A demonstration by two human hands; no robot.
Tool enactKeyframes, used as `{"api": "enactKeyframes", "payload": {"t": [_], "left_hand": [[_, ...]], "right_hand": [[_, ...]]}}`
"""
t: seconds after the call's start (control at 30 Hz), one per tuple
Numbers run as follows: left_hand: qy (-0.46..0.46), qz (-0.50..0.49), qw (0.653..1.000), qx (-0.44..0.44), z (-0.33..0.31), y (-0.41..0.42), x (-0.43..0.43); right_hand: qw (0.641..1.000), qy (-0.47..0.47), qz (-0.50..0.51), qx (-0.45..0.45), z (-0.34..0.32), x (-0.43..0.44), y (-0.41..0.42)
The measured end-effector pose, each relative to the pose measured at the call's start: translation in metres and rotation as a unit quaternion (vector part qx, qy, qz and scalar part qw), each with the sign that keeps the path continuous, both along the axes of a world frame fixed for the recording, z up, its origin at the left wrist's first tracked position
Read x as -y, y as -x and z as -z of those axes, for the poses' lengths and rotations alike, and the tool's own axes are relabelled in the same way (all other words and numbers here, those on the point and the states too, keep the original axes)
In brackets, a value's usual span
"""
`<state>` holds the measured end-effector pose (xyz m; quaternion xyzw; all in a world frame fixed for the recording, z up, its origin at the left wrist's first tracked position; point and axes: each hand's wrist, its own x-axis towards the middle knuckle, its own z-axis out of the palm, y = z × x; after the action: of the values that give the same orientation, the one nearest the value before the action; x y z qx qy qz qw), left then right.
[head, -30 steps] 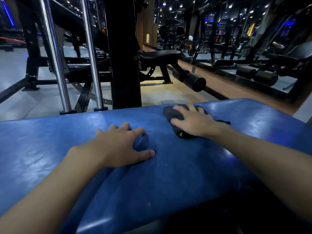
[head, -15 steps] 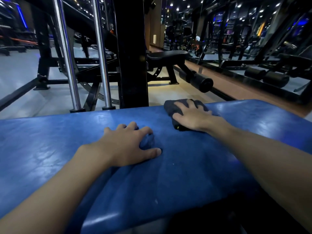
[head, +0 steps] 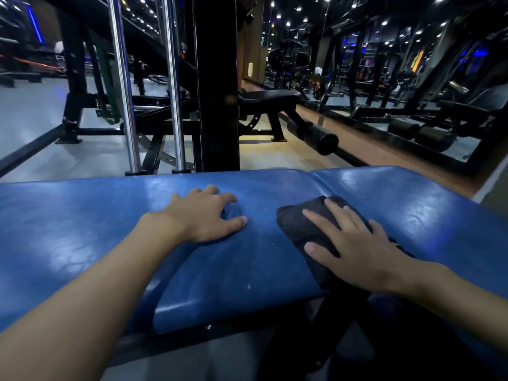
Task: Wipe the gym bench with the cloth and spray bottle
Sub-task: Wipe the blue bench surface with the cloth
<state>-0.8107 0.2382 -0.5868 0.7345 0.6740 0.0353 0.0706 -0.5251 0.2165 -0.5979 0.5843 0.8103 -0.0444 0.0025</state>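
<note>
Across the near side of the blue padded vinyl gym bench (head: 82, 229), wiping is in hand. The right hand (head: 354, 243) lies flat with fingers straight and spread, pressing a dark grey folded cloth (head: 297, 226) onto the vinyl; it grips nothing. The cloth sits on the right part of the bench, running from near the seam (head: 312, 174) between the two pads towards the near edge, where its lower end appears to reach the rim. The left hand (head: 203, 215) rests on the pad to the left of the cloth and apart from it. Its fingers are arched and its tips dimple the vinyl. It holds nothing, and appears to serve as a brace.

The spray bottle is not in view, so spraying cannot be confirmed. Both pads shine under the lights, but wiped and unwiped areas cannot be told apart. Small pale specks (head: 248, 285) remain on the near slope between the hands.

Judgement: the task is mid-course. That near slope, the long left stretch and the right-hand pad likely still need passes.
</note>
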Motion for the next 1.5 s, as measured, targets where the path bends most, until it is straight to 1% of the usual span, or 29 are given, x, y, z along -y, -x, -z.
{"api": "enactKeyframes", "payload": {"t": [0.17,0.37,0.5,0.63,0.83,1.07,1.13,1.2,1.27,1.3,1.33,1.37,1.4,1.43,1.47,1.5], "left_hand": [[0.034,-0.004,0.999,-0.025,0.003,0.008,-0.007],[0.037,0.010,0.997,-0.061,0.001,0.005,-0.011],[0.038,0.019,0.997,-0.070,-0.001,0.007,-0.013],[0.041,0.024,0.995,-0.082,0.000,0.006,-0.011],[0.030,0.021,0.997,-0.064,0.001,0.007,-0.008],[0.038,0.005,0.999,-0.029,-0.001,0.005,-0.003],[0.018,0.000,1.000,0.011,-0.001,0.002,-0.002],[-0.026,0.008,0.997,0.079,-0.003,-0.006,-0.003],[-0.065,0.019,0.987,0.147,-0.009,-0.022,-0.004],[-0.069,0.020,0.984,0.166,-0.013,-0.031,-0.006],[-0.060,0.023,0.983,0.172,-0.018,-0.040,-0.009],[-0.041,0.026,0.984,0.171,-0.022,-0.048,-0.014],[-0.015,0.029,0.986,0.166,-0.026,-0.056,-0.018],[0.014,0.032,0.987,0.155,-0.030,-0.064,-0.024],[0.041,0.038,0.989,0.135,-0.033,-0.072,-0.029],[0.063,0.042,0.991,0.111,-0.035,-0.081,-0.035]], "right_hand": [[1.000,0.003,-0.002,-0.005,0.001,-0.040,0.019],[1.000,-0.003,-0.003,-0.030,0.001,-0.136,0.067],[0.999,0.012,0.014,-0.031,-0.004,-0.192,0.099],[0.998,0.021,0.034,-0.038,-0.008,-0.216,0.117],[0.999,0.030,0.024,-0.030,-0.005,-0.184,0.103],[0.999,0.025,-0.030,-0.013,0.001,-0.076,0.062],[0.998,0.025,-0.051,-0.001,0.000,-0.042,0.049],[0.997,0.028,-0.066,0.000,-0.002,-0.016,0.040],[0.996,0.038,-0.072,-0.032,-0.003,-0.005,0.032],[0.994,0.041,-0.064,-0.075,-0.006,-0.004,0.027],[0.990,0.024,-0.046,-0.129,-0.009,-0.006,0.022],[0.985,-0.017,-0.026,-0.172,-0.013,-0.011,0.014],[0.980,-0.060,-0.005,-0.191,-0.016,-0.019,0.005],[0.977,-0.076,0.018,-0.200,-0.017,-0.026,-0.004],[0.973,-0.057,0.036,-0.220,-0.015,-0.034,-0.015],[0.967,-0.016,0.045,-0.251,-0.011,-0.042,-0.024]]}}
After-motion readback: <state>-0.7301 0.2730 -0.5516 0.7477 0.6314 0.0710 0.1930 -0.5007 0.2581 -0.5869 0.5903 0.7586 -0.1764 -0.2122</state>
